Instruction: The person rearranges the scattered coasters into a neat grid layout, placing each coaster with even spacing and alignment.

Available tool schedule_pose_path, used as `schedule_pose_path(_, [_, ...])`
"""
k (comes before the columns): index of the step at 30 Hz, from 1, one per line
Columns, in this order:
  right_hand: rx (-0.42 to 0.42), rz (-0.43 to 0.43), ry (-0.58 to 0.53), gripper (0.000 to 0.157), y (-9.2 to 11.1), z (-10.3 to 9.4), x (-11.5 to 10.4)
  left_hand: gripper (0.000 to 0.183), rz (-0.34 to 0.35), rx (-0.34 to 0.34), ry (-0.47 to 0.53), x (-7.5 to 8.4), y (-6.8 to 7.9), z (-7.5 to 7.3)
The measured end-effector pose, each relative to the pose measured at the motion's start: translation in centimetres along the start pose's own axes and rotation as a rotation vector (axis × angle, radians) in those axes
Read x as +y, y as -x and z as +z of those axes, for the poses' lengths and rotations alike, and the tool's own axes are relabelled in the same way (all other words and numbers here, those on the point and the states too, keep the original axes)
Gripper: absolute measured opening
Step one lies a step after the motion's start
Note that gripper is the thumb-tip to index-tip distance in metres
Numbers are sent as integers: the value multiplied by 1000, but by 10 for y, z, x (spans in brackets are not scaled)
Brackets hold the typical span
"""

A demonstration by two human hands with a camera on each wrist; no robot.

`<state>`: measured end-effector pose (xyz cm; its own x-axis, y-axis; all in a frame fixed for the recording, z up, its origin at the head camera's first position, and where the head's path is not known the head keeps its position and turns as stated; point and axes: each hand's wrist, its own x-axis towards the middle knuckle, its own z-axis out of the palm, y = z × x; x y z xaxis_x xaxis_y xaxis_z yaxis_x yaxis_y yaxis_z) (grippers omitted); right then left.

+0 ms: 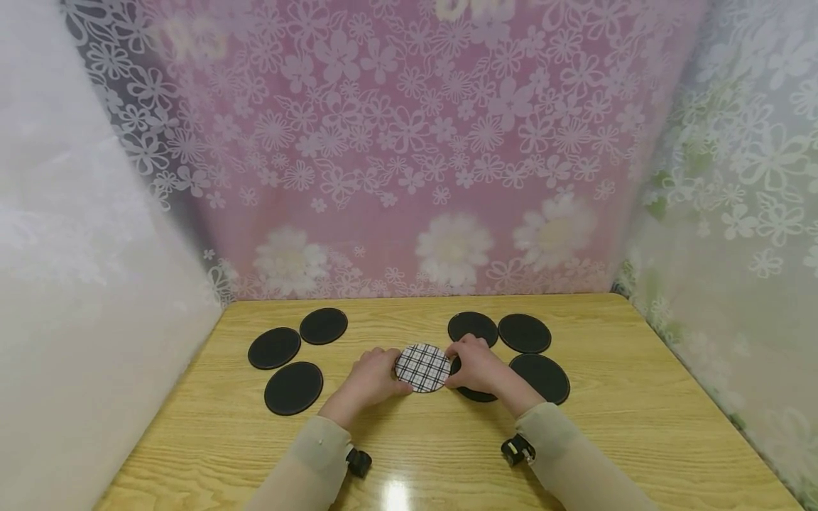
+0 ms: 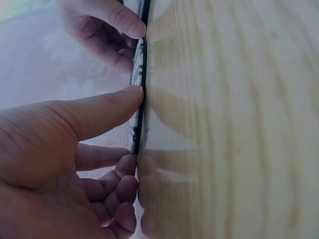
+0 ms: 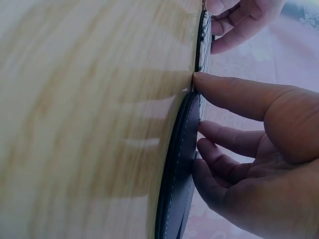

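Note:
A round coaster [image 1: 423,367] with a black-and-white plaid face lies at the middle of the table, between both hands. My left hand [image 1: 375,377] holds its left edge, thumb at the near side and fingers at the far side. On the opposite edge, my right hand [image 1: 476,365] grips with thumb and fingers in the same way. Edge-on in the left wrist view, the plaid coaster [image 2: 138,99] is at or very close to the tabletop. Under my right hand, a black coaster [image 1: 476,392] is partly hidden; the right wrist view shows its stitched rim [image 3: 177,169].
Three black coasters, one of them the nearest coaster [image 1: 294,388], lie at the left of the wooden table [image 1: 434,454]. More black ones, including the far-right coaster [image 1: 525,333] and the near-right coaster [image 1: 542,378], sit at the right. A flowered pink curtain [image 1: 409,177] hangs behind.

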<state>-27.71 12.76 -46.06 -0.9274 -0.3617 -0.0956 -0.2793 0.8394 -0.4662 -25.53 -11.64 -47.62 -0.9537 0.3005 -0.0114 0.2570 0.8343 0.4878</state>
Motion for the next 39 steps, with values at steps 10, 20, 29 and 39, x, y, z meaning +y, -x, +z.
schedule_pose_path(10, [-11,-15,0,55,1,-1,-3,70,0,-9,12,-2,3,-5])
schedule_pose_path(20, [41,-57,11,73,-2,-3,-12,80,-46,26,8,-3,10,-11])
schedule_pose_path(29, [59,-97,29,80,-12,-3,-22,81,-100,72,-45,-12,15,-26])
schedule_pose_path(39, [4,-170,3,87,-28,0,-47,91,-193,153,-94,-36,20,-47])
